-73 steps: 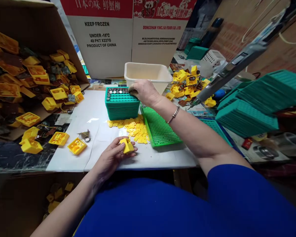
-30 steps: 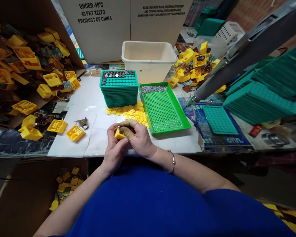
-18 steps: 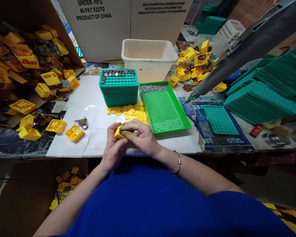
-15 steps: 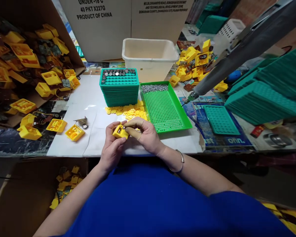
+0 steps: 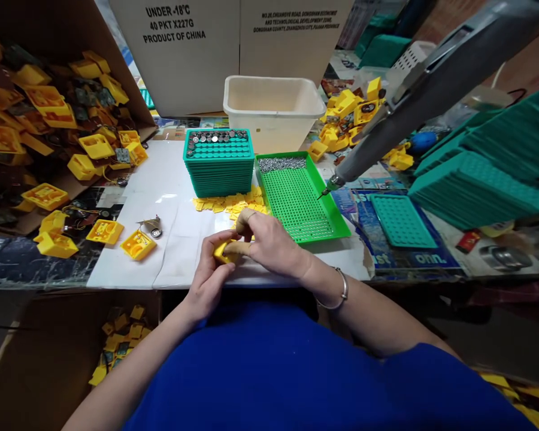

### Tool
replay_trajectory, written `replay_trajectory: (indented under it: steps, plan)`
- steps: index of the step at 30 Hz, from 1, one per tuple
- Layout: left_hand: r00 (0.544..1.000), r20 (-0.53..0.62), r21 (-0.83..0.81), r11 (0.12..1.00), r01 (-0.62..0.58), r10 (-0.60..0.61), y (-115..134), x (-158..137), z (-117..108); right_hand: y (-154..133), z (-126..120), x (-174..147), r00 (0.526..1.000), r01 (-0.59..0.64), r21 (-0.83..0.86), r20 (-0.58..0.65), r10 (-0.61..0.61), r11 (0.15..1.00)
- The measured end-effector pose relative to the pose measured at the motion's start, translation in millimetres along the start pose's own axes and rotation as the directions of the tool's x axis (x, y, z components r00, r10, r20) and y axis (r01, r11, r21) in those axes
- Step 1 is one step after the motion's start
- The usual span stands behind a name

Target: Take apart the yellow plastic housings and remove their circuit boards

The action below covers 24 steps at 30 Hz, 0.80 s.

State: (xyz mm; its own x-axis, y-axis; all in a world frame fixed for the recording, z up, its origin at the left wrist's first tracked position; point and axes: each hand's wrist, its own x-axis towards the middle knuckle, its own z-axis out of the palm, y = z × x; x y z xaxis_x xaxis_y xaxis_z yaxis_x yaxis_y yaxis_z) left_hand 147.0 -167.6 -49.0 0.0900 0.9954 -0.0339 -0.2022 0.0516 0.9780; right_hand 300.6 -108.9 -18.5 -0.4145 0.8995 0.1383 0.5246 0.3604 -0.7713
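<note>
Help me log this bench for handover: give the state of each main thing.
Yellow casing: held, partly hidden
Left hand: gripping the casing
Right hand: touching the casing
Teal tray stack: upright, top tray partly filled
Green tray: metal bits at far end
Beige tub: upright, open
Screwdriver: tilted, tip down

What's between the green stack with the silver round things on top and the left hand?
In the head view, lots of flat yellow pieces lie between the green stack and the left hand, then some bare white sheet.
</note>
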Motion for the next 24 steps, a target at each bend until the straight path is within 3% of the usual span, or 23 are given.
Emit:
replay_trajectory:
  steps: [3,5,8,11,13,15,17,19,24]
  plan:
    - [0.994,0.012,-0.067,0.992,0.11,-0.109,-0.5,0.9,-2.5,6.0,-3.3,6.3,0.986,-0.102,0.062,0.139,0.092,0.993]
    - [0.982,0.013,-0.158,0.969,0.188,-0.188,1.5,0.7,-5.9,7.6,-8.8,10.8,0.97,-0.117,0.142,0.227,0.082,0.983]
    - [0.97,0.007,-0.256,0.937,0.237,-0.243,10.3,-1.6,-16.0,5.2,-19.7,21.1,0.993,-0.05,0.166,0.112,0.032,0.985]
    - [0.965,-0.014,-0.243,0.937,0.25,-0.261,21.3,-5.4,-29.1,0.2,-25.5,36.7,0.999,0.03,-0.173,0.038,-0.024,0.984]
    - [0.967,-0.03,-0.219,0.946,0.239,-0.252,26.5,-7.2,-35.8,-3.5,-24.4,47.1,0.992,0.069,-0.438,0.127,-0.014,0.897]
    - [0.967,-0.037,-0.211,0.948,0.239,-0.252,29.1,-7.4,-39.8,-6.9,-21.1,54.4,0.962,0.163,-0.595,0.274,0.008,0.787]
    - [0.962,-0.045,-0.231,0.939,0.253,-0.27,29.3,-6.1,-42.1,-9.7,-17.0,57.1,0.909,0.28,-0.633,0.416,0.012,0.721]
    - [0.959,-0.05,-0.27,0.929,0.254,-0.277,27.5,-4.5,-43.6,-11.6,-12.8,55.7,0.874,0.331,-0.634,0.485,0.025,0.699]
    - [0.962,-0.029,-0.317,0.915,0.248,-0.27,20.5,-5.8,-41.5,-14.5,-0.6,45.5,0.895,0.206,-0.705,0.416,0.16,0.679]
